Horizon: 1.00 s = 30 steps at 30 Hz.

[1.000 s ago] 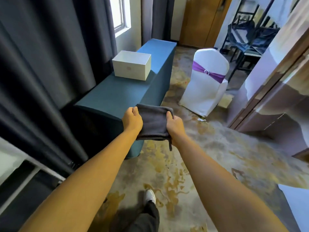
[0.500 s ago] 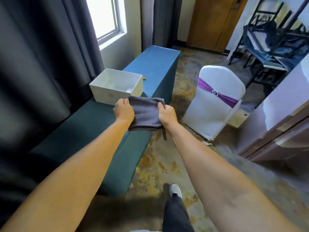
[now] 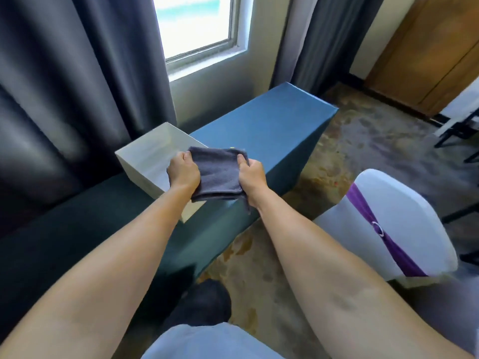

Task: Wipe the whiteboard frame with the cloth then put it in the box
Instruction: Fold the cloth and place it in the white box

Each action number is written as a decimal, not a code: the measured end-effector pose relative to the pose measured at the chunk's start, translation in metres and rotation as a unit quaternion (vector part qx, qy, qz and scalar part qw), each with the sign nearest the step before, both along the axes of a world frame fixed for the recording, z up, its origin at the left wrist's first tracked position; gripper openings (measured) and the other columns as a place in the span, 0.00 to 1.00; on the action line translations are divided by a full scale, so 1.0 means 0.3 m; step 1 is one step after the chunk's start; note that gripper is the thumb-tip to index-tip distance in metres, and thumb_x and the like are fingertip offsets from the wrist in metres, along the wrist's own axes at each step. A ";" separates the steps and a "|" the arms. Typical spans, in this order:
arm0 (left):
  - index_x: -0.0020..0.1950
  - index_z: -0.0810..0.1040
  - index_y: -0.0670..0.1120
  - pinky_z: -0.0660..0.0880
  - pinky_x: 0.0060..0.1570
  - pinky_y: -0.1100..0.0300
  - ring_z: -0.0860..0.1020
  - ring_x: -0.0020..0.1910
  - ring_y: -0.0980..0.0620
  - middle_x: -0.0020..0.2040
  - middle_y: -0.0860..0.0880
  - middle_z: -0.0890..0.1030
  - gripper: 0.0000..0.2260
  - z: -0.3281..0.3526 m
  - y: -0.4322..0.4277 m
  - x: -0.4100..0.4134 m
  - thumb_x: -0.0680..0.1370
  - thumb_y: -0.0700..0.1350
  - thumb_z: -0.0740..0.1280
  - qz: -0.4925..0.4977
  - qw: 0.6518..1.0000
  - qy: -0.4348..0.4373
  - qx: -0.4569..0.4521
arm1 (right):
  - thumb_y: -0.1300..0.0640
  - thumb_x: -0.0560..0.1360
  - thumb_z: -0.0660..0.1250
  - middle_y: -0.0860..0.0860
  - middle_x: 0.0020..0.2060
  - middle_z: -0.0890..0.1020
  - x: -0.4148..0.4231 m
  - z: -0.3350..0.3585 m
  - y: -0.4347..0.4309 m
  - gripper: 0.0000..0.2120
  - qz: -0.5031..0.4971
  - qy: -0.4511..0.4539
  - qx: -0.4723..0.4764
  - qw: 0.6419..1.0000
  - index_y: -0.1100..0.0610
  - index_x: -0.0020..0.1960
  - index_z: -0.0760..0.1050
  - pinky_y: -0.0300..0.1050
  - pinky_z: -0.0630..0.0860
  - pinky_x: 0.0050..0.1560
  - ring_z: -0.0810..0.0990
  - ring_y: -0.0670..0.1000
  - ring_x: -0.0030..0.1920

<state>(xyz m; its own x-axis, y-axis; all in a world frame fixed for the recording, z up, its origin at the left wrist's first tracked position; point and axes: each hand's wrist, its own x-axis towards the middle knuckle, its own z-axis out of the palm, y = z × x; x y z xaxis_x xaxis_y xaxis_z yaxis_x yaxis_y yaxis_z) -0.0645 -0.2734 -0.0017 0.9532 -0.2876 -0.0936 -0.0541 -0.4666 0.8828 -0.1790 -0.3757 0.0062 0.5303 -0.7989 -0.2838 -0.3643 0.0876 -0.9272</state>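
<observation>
I hold a folded dark grey cloth (image 3: pixel 217 174) flat between both hands. My left hand (image 3: pixel 184 171) grips its left edge and my right hand (image 3: pixel 252 174) grips its right edge. The cloth hovers over the right part of an open white box (image 3: pixel 145 156), which stands on a long teal-covered table (image 3: pixel 272 125). The box looks empty inside. Its near right corner shows below the cloth. No whiteboard is in view.
Dark curtains (image 3: pixel 64 86) and a window (image 3: pixel 197 24) lie behind the table. A white-covered chair with a purple sash (image 3: pixel 388 218) stands close on my right. Patterned carpet (image 3: pixel 363 141) runs to a wooden door (image 3: pixel 435 47) at the far right.
I have walked up to the table. The cloth, held in both hands, has moved from in front of the table end to above the white box.
</observation>
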 end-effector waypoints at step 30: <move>0.49 0.71 0.44 0.65 0.33 0.55 0.70 0.35 0.44 0.36 0.48 0.72 0.14 -0.495 -0.166 0.562 0.82 0.51 0.51 0.437 0.859 0.144 0.226 | 0.50 0.84 0.52 0.64 0.62 0.77 1.021 -0.479 -0.275 0.19 0.469 0.267 -0.070 0.839 0.64 0.63 0.70 0.46 0.63 0.50 0.75 0.64 0.62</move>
<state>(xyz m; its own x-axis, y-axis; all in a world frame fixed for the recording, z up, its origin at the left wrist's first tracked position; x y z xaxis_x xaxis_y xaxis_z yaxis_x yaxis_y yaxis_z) 0.1040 -0.3232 -0.1502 0.7056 0.6531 -0.2750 0.6807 -0.5166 0.5194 0.1272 -0.4582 -0.1375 0.7712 -0.1467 -0.6194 -0.5792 -0.5654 -0.5872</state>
